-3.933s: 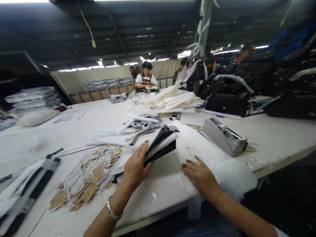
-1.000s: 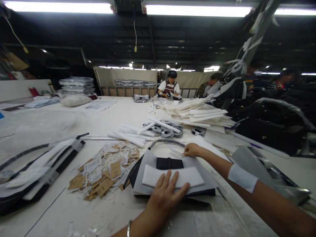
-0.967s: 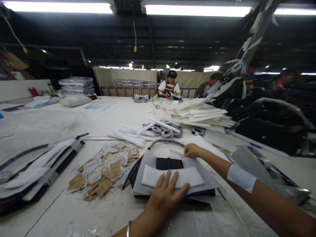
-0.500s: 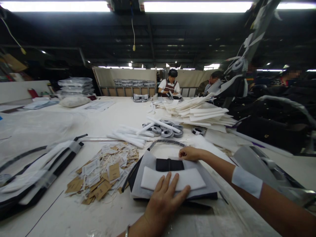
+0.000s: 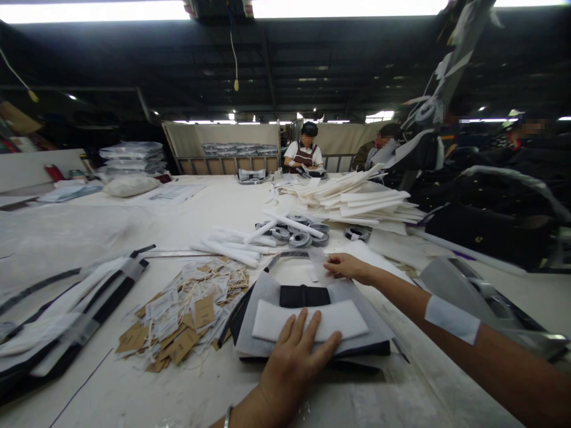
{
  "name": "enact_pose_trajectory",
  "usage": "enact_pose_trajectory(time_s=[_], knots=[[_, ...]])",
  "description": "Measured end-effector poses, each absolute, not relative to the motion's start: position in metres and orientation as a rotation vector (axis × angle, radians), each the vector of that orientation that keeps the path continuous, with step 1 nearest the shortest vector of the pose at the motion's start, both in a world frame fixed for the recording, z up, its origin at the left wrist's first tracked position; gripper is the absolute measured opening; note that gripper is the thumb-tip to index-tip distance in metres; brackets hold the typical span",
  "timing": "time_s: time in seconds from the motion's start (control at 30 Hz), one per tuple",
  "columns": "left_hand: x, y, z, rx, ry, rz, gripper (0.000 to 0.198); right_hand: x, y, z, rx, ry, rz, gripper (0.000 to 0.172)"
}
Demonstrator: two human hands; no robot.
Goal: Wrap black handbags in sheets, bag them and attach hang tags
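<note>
A flat black bag [image 5: 307,296] wrapped in grey tissue [image 5: 267,309] lies on the white table in front of me. A white foam strip [image 5: 339,318] lies across it. My left hand [image 5: 292,362] rests flat on the strip and the bag's near edge, fingers spread. My right hand [image 5: 350,267] reaches over the bag's far edge, its fingers pinched on a small clear sheet [image 5: 314,272] that is hard to make out.
A heap of brown and white hang tags [image 5: 182,312] lies left of the bag. White rolled tubes [image 5: 232,246] and tape rolls [image 5: 298,238] sit beyond it. A tape dispenser [image 5: 491,303] stands at right. Folded white sheets [image 5: 357,199], black bags [image 5: 491,220] and seated persons [image 5: 306,156] are further back.
Since a second ago my right hand has drawn a little left and away from the bag's far edge. My left hand has stayed flat on the foam strip.
</note>
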State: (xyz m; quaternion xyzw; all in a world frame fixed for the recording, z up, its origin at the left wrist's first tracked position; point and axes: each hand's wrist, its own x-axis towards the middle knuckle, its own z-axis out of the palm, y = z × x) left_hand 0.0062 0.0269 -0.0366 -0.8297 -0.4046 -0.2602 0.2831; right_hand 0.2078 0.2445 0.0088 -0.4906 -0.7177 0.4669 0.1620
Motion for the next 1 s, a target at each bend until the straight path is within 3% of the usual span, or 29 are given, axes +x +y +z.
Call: enact_pose_trajectory(time_s=[0.43, 0.63, 1.0], knots=[[0.005, 0.027, -0.038, -2.264, -1.096, -0.609, 0.045, 0.226, 0.195, 0.044, -0.978, -1.716, 1.287, 0.042], [0.003, 0.025, -0.032, -2.305, -1.085, -0.577, 0.046, 0.243, 0.152, 0.063, -0.935, -1.838, 1.005, 0.029], [0.004, 0.024, -0.029, -2.314, -1.086, -0.546, 0.046, 0.207, 0.220, 0.089, -0.839, -1.616, 1.134, 0.021]])
